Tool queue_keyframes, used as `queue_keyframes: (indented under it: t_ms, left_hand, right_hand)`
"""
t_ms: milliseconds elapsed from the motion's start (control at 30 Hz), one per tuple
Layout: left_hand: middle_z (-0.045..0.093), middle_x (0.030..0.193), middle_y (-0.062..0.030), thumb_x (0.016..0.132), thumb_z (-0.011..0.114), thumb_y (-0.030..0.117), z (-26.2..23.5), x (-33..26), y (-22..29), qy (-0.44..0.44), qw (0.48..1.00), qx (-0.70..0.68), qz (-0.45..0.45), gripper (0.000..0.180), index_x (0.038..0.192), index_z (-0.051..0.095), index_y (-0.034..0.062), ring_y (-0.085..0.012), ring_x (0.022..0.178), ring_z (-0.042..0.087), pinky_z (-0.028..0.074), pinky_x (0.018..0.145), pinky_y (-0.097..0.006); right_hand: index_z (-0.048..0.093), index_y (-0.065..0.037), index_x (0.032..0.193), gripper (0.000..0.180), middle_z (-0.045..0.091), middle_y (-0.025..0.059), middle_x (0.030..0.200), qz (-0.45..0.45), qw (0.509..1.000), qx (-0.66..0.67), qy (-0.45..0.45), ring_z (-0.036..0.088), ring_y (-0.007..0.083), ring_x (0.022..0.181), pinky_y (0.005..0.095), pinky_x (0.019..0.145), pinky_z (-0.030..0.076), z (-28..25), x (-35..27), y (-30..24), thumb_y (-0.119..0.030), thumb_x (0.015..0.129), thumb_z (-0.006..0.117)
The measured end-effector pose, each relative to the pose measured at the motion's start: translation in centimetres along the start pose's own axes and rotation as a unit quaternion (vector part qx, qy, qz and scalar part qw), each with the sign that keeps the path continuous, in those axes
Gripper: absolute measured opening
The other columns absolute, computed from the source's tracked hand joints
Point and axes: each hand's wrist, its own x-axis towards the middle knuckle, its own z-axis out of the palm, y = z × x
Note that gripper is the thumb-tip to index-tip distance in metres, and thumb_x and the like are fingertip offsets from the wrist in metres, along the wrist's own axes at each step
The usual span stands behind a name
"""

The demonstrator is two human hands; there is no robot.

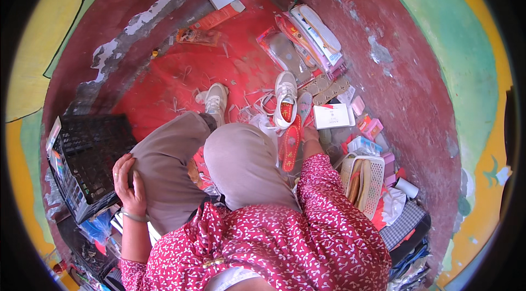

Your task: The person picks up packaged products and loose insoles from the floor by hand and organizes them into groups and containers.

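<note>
My left hand rests on my left thigh beside the black plastic crate, its fingers spread and nothing in them. Down on the floor to the right, my right hand reaches between a red insole and a white box. Its fingertips are too hidden to show whether they grip anything. A light grey sneaker stands just ahead, with red lining showing in its opening. Between it and the box lies a grey patterned insole. My left foot wears a matching sneaker.
The black crate stands at left. Packaged insoles are stacked by the right wall. A white basket holding insoles and several small boxes sit to my right. Scraps litter the red floor sheet; an orange box lies at the back.
</note>
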Motion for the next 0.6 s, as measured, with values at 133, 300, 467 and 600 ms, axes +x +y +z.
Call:
queue_keyframes:
  t_ms: [133,300,467,600]
  left_hand:
    - [0.055,0.109,-0.0185,0.077,0.047,0.006,0.4,-0.2,-0.6,0.008,1.000,-0.012,0.004,0.026,0.100,0.056,-0.0014,-0.0321,0.105,0.051,0.037,0.094,-0.040]
    - [0.055,0.109,-0.0188,0.076,0.047,0.006,0.1,0.4,0.1,-0.006,1.000,0.010,0.006,0.027,0.100,0.056,-0.0014,-0.0324,0.104,0.051,0.038,0.093,-0.041]
    - [0.055,0.109,-0.0189,0.076,0.047,0.006,0.1,0.3,0.2,-0.001,1.000,0.008,0.004,0.027,0.100,0.056,-0.0015,-0.0328,0.104,0.051,0.038,0.093,-0.040]
    - [0.055,0.109,-0.0192,0.075,0.047,0.005,0.4,0.4,-0.2,0.000,1.000,-0.006,0.003,0.027,0.100,0.056,-0.0016,-0.0328,0.104,0.051,0.038,0.093,-0.041]
  right_hand:
    - [0.063,-0.009,0.092,0.019,0.062,0.0031,0.076,-0.032,0.999,0.000,-0.011,0.059,0.0174,0.063,0.0309,0.051,0.046,0.8,7.0,2.3,-0.021,0.078,0.057]
    - [0.061,-0.009,0.087,0.014,0.060,0.0023,0.072,-0.132,0.948,-0.283,-0.068,0.056,0.0155,0.058,0.0281,0.048,0.045,1.9,4.3,-0.8,-0.020,0.078,0.058]
    - [0.058,-0.009,0.083,0.010,0.059,0.0028,0.070,0.102,0.979,0.100,-0.144,0.055,0.0146,0.056,0.0283,0.046,0.044,1.0,-0.6,-4.3,-0.018,0.081,0.055]
    - [0.057,-0.007,0.085,0.012,0.060,0.0041,0.071,0.127,0.975,0.147,-0.106,0.056,0.0163,0.056,0.0281,0.046,0.044,-0.5,0.4,-3.8,-0.017,0.082,0.052]
